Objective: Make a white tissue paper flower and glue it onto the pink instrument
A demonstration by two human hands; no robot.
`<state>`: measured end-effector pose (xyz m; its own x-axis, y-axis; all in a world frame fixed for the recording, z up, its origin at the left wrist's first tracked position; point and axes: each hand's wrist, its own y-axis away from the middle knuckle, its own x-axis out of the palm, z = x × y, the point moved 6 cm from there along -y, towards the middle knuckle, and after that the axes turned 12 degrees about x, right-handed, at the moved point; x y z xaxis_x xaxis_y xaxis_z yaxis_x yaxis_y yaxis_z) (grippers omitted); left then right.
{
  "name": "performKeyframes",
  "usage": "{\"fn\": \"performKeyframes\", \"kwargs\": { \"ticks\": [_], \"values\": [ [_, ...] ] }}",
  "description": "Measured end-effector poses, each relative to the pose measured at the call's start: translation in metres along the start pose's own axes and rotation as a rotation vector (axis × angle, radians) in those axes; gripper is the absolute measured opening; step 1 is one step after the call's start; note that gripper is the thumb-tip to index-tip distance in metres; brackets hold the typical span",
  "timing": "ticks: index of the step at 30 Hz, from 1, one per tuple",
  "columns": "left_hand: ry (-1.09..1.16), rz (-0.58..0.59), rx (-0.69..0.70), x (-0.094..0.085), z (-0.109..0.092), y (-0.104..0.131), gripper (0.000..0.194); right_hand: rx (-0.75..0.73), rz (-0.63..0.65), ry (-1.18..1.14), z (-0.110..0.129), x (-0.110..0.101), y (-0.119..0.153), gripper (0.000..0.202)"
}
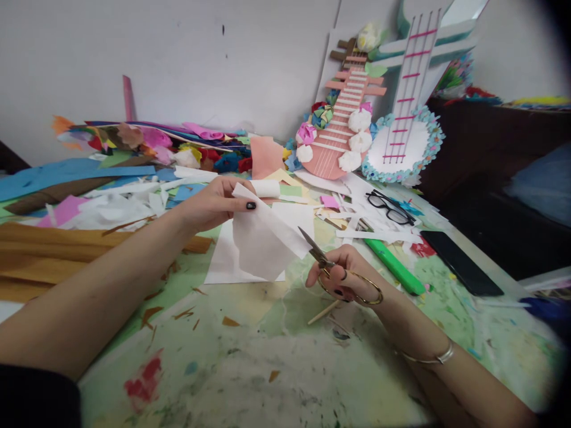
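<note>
My left hand (pixel 218 205) pinches the upper left corner of a white sheet of paper (pixel 263 238), thumb in front. The paper hangs tilted above the table, its lower right end near the scissors. My right hand (pixel 345 276) grips gold-handled scissors (pixel 320 254), their dark blades pointing up and left beside the paper's right end. I cannot tell whether the blades touch the paper. Beneath it, another white sheet (pixel 220 264) lies on the paint-stained green table (pixel 214 368). A thin wooden stick (pixel 323 312) rests just below my right hand.
A green box cutter (pixel 395 267), a black phone (pixel 461 263) and black glasses (pixel 390 207) lie at right. Two decorated paper instruments, one pink (pixel 336 134) and one white (pixel 404 139), lean on the wall. Brown paper (pixel 53 255), white scraps (pixel 116 208) and blue sheets (pixel 57 178) cover the left.
</note>
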<state>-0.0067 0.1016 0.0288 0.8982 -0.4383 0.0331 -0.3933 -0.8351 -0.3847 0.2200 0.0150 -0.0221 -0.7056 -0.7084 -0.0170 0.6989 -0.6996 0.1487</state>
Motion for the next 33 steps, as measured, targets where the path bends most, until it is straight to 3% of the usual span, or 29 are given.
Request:
{"fn": "performKeyframes", "kwargs": {
  "ticks": [24, 33],
  "values": [
    [-0.049, 0.078, 0.001, 0.009, -0.002, 0.001, 0.025, 0.032, 0.035, 0.071, 0.007, 0.008, 0.002, 0.060],
    [-0.095, 0.111, 0.046, 0.006, -0.002, 0.001, 0.024, 0.047, 0.048, 0.121, 0.012, 0.013, 0.000, 0.078]
  ]
}}
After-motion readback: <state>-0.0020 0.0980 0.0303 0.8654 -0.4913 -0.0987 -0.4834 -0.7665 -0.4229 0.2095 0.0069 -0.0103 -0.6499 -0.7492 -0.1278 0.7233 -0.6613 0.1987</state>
